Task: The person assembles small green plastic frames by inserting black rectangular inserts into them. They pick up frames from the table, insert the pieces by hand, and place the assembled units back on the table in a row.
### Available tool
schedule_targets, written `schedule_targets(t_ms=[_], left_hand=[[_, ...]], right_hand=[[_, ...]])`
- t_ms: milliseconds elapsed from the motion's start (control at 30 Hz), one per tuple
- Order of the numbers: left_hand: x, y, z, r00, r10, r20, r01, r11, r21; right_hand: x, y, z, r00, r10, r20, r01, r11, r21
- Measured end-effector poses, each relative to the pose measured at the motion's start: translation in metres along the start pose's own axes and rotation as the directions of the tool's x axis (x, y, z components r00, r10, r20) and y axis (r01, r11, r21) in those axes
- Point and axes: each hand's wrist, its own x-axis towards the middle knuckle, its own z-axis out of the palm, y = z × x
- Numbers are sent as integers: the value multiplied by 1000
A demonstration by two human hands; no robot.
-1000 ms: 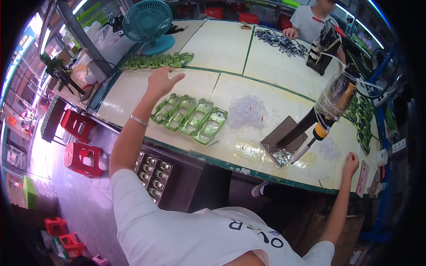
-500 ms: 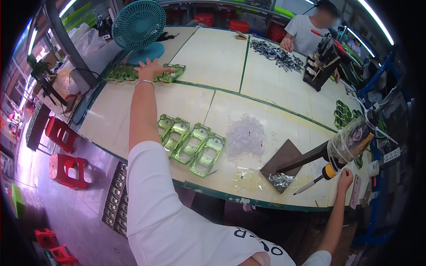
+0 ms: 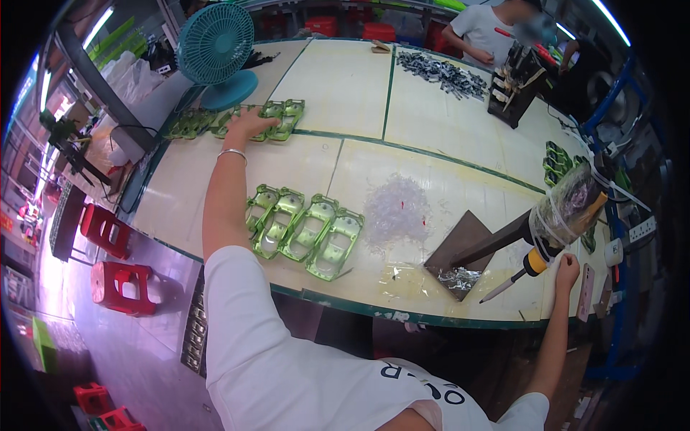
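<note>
My left hand (image 3: pixel 248 123) reaches to the far left of the table. Its fingers are curled over a row of green plastic car shells (image 3: pixel 289 115) and grip them. More green shells (image 3: pixel 188 125) lie to the left of this hand. Nearer me, several similar green car shells (image 3: pixel 334 244) stand side by side under my left forearm. At the right, my right hand (image 3: pixel 567 271) is closed in a loose fist beside a yellow and black electric screwdriver (image 3: pixel 533 263) hung from a stand. Whatever the fist may hold is hidden.
A teal fan (image 3: pixel 215 44) stands behind the left hand. Clear plastic scraps (image 3: pixel 399 212) lie mid-table, near a brown metal plate (image 3: pixel 460 251). Across the table, a co-worker (image 3: pixel 478 32) sits by a pile of dark grey parts (image 3: pixel 442 74). A phone (image 3: pixel 586 291) lies at the right edge.
My left hand has gone from spread fingers to curled ones over the far green shells, which have shifted slightly right and towards me. The right hand stays closed by the screwdriver. The view has shifted slightly.
</note>
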Motion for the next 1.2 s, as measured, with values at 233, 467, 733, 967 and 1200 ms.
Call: schedule_targets(t_ms=[233, 467, 733, 967, 1200], left_hand=[[-81, 72, 9, 975, 208, 73, -213, 975, 59], [-147, 117, 11, 950, 265, 165, -271, 962, 18], [-115, 69, -11, 851, 435, -295, -447, 894, 30], [-38, -85, -22, 725, 80, -684, -15, 995, 100], [5, -150, -37, 802, -208, -561, 273, 961, 34]], right_hand=[[2, 0, 6, 1000, -8, -2, 8, 999, 33], [1, 0, 6, 999, 47, 24, -50, 993, 108], [3, 14, 6, 995, 89, 35, -95, 957, 273], [6, 18, 5, 998, 59, 18, -62, 977, 204], [37, 123, 7, 937, 303, 175, -292, 405, 867]])
